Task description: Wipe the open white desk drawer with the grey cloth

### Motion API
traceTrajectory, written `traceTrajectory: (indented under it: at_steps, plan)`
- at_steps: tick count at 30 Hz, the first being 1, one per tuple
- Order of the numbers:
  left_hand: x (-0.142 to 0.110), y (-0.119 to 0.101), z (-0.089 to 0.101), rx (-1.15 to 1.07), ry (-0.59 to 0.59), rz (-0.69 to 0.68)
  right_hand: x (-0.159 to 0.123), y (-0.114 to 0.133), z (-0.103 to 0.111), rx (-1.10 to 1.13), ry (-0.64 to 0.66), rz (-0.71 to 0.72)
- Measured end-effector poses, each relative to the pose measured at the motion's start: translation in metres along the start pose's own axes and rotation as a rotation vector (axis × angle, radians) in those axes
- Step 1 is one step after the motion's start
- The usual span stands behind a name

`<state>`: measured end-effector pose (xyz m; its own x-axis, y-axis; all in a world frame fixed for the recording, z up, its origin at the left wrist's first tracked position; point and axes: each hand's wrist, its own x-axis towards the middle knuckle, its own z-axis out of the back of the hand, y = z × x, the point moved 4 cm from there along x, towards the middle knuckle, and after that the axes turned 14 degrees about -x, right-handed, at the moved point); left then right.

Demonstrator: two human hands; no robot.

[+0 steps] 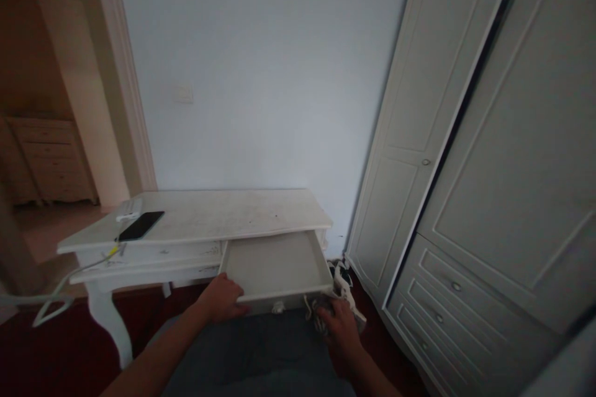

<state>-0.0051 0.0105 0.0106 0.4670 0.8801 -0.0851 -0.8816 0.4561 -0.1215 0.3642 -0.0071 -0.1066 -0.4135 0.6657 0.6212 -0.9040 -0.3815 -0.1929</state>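
Note:
A white desk stands against the wall, and its right-hand drawer is pulled out, showing a bare pale bottom. My left hand grips the drawer at its front left corner, the thumb along the front panel. In my right hand is a crumpled greyish cloth, pressed near the right end of the drawer front. The fingers of that hand are closed round the cloth. A small round knob sits on the drawer front between my hands.
On the desk's left lie a dark phone and a white object; a pale cable hangs off leftwards. White and dark items rest on the floor right of the drawer. A wardrobe stands at right, a doorway at left.

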Motion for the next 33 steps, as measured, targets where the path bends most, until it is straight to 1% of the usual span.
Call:
traceTrajectory:
  at_steps: [1,3,6,8,9,11,14,16,19,20,22,24,25,26,28,30,31,33]
  plan:
    - [0.0,0.001,-0.001,-0.002,-0.005,-0.003,0.003,0.009,-0.001,0.005,0.004,-0.014]
    - [0.0,0.002,-0.002,-0.011,-0.01,-0.013,0.012,0.033,-0.005,0.01,0.025,0.003]
    - [0.0,0.003,-0.004,-0.02,-0.005,-0.021,0.027,0.066,-0.008,0.018,0.078,0.097]
    - [-0.001,0.004,-0.005,-0.018,-0.004,-0.008,0.034,0.074,-0.007,0.022,0.099,0.173]
    - [-0.001,0.005,-0.005,-0.016,-0.006,0.0,0.036,0.073,-0.005,0.02,0.103,0.206]
    - [-0.001,0.005,-0.005,-0.01,-0.012,0.007,0.035,0.061,-0.001,0.006,0.104,0.256]
    - [-0.001,0.005,-0.006,-0.004,-0.018,-0.001,0.029,0.028,0.009,-0.02,0.083,0.238]
    - [0.0,0.003,-0.006,-0.007,-0.031,-0.003,0.025,0.005,0.016,-0.018,0.063,0.154]
    - [0.002,0.001,-0.005,-0.016,-0.037,0.008,0.03,-0.022,0.03,0.034,0.039,-0.032]
    - [0.002,0.0,-0.005,-0.017,-0.028,0.01,0.036,-0.027,0.034,0.053,0.033,-0.089]
    - [0.003,-0.002,-0.004,-0.017,-0.006,0.007,0.053,-0.027,0.045,0.089,0.031,-0.187]
    - [0.003,-0.003,-0.003,-0.023,0.001,0.003,0.076,-0.014,0.057,0.13,0.056,-0.256]
    - [0.003,-0.003,-0.003,-0.03,-0.001,0.001,0.089,-0.004,0.062,0.168,0.089,-0.289]
    - [0.003,-0.003,-0.002,-0.036,-0.005,0.002,0.103,0.01,0.068,0.212,0.128,-0.284]
    - [0.002,-0.003,-0.001,-0.06,-0.023,0.0,0.13,0.046,0.077,0.302,0.223,-0.173]
    - [0.002,-0.004,0.0,-0.095,-0.047,0.004,0.153,0.085,0.084,0.348,0.287,-0.067]
    - [0.001,-0.005,0.001,-0.108,-0.05,0.008,0.163,0.104,0.086,0.368,0.311,-0.011]
    - [0.001,-0.006,0.003,-0.111,-0.031,0.024,0.177,0.135,0.087,0.398,0.361,0.057]
